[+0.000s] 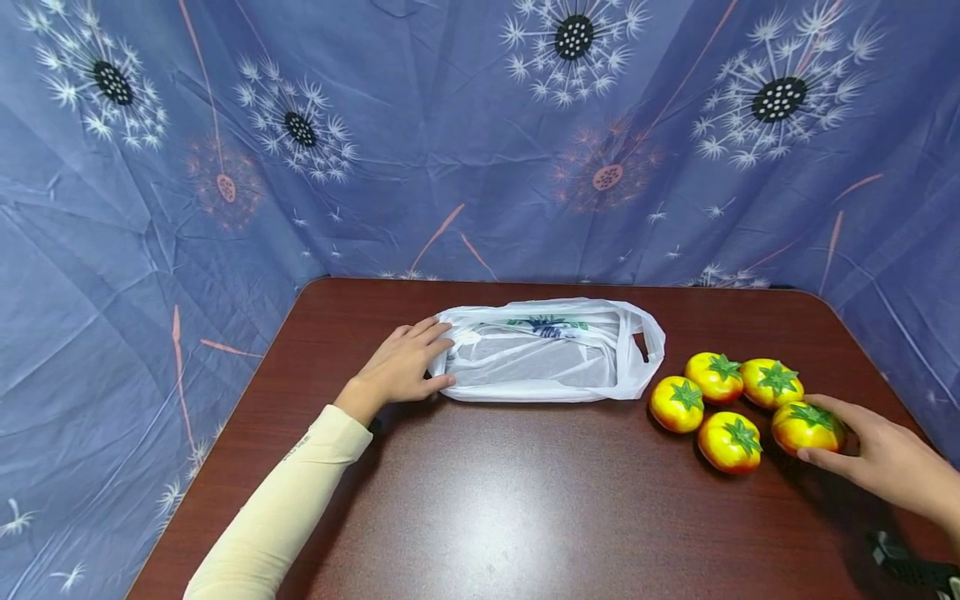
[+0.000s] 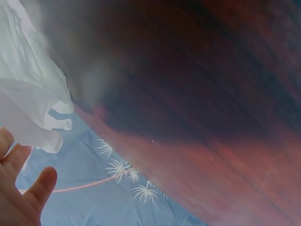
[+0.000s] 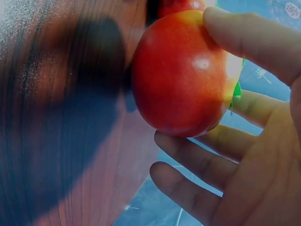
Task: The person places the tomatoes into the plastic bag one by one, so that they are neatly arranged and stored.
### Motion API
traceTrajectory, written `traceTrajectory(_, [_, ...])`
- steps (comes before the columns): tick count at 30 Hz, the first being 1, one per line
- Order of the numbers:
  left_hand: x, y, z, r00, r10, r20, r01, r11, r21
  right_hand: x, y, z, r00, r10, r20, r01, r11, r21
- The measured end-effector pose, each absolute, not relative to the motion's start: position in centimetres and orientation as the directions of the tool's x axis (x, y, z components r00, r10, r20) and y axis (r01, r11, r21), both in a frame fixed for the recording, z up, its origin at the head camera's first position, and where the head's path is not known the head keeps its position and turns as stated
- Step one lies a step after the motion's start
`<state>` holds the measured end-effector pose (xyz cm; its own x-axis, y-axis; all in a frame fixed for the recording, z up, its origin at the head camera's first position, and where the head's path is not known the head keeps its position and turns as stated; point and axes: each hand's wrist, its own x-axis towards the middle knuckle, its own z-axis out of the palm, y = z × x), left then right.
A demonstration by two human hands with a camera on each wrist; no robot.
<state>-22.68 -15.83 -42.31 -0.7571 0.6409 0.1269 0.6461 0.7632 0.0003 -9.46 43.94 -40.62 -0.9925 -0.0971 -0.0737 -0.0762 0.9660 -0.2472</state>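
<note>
A white plastic bag [image 1: 532,354] with a blue and green print lies at the back middle of the table, its handle loop to the right. My left hand [image 1: 408,362] rests at the bag's left end, fingers spread over its edge; the left wrist view shows the hand [image 2: 23,183] beside the bag's white film [image 2: 28,103]. At the right, my right hand [image 1: 873,442] holds a yellow-red tomato [image 1: 804,429] with a green star-shaped top, thumb on one side and fingers on the other. The right wrist view shows this tomato [image 3: 181,75] red from below, within the fingers.
Several more tomatoes stand close together left of the held one, among them a front tomato [image 1: 727,442] and a left tomato [image 1: 675,406]. The dark brown table [image 1: 480,500] is glossy. Behind it hangs a blue dandelion-patterned cloth [image 1: 450,150]. A black device [image 1: 903,567] is at the right wrist.
</note>
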Motion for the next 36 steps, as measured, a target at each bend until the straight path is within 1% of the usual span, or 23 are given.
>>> traceTrajectory(5, [-22.6, -15.8, -42.3, -0.76, 0.636, 0.135, 0.641, 0.767, -0.008, -9.4, 43.7, -40.2, -0.994, -0.106, -0.031, -0.095, 0.967, -0.234])
traceTrajectory(12, [-22.5, -15.8, -42.5, -0.759, 0.638, 0.127, 0.644, 0.765, 0.003, -9.0, 42.9, -39.1, -0.987, -0.145, 0.074, -0.156, 0.974, -0.166])
traceTrajectory(21, [-22.7, -15.8, -42.3, -0.761, 0.635, 0.134, 0.641, 0.767, 0.003, -10.0, 40.5, -36.5, -0.954, -0.222, 0.202, -0.257, 0.952, -0.165])
traceTrajectory(30, [-22.8, -15.8, -42.4, -0.766, 0.63, 0.125, 0.637, 0.771, 0.016, -11.5, 38.5, -34.2, -0.934, -0.266, 0.24, -0.315, 0.928, -0.2])
traceTrajectory(36, [-22.6, -15.8, -42.3, -0.77, 0.625, 0.129, 0.632, 0.774, 0.025, -12.1, 37.9, -33.6, -0.938, -0.269, 0.218, -0.317, 0.921, -0.226])
